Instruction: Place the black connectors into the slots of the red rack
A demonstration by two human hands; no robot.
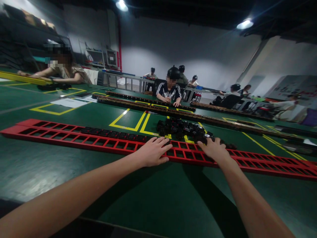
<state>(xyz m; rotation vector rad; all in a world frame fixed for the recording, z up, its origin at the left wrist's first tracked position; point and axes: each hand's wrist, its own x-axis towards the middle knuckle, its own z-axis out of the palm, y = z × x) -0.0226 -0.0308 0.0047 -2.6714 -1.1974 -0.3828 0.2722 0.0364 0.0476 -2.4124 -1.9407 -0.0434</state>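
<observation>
A wide green surface (pixel 158 198) fills most of the view, marked with yellow tape lines (pixel 128 127). Across it, running from the left edge to the right edge, lies a long red slotted frame (pixel 74 138) with two rows of rectangular openings. Farther back lie long dark frames (pixel 148 107) of the same kind, and a person in a dark striped top (pixel 169 91) sits behind them with both hands on one. Another person (pixel 64 71) leans on the surface at far left, near a white sheet of paper (pixel 69 102).

A row of black inserts (pixel 111 134) fills part of the red frame's far row, left of the hands. Just behind the frame, on the yellow lines, sits a loose pile of black inserts (pixel 183 127).

The left hand (pixel 155 150) lies palm down on the red frame, fingers stretched out and slightly spread, holding nothing. The right hand (pixel 215 148) rests on the frame too, its fingertips reaching into the near edge of the pile (they are hidden behind the knuckles, so whether they pinch a piece cannot be told).
</observation>
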